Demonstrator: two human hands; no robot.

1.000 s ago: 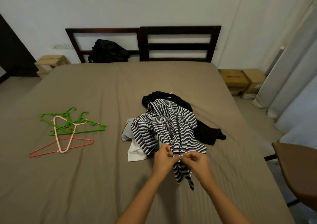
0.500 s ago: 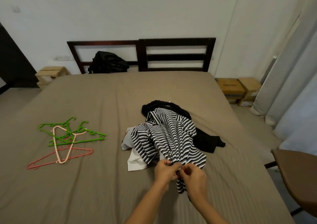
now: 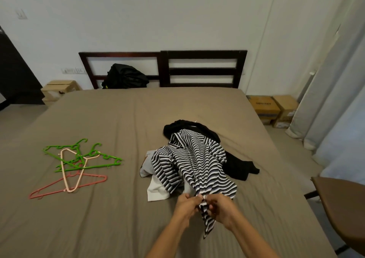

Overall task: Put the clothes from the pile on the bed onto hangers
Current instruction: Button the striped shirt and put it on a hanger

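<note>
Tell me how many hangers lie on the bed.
4, overlapping in one heap on the left side of the bed: a green hanger farthest, a second green hanger beside it, a pale pink hanger across them, a coral hanger nearest. Overlap may hide another.

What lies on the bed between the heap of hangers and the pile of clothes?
Only bare brown sheet lies between hangers and pile in the head view. The left hand and right hand pinch its striped top.
</note>
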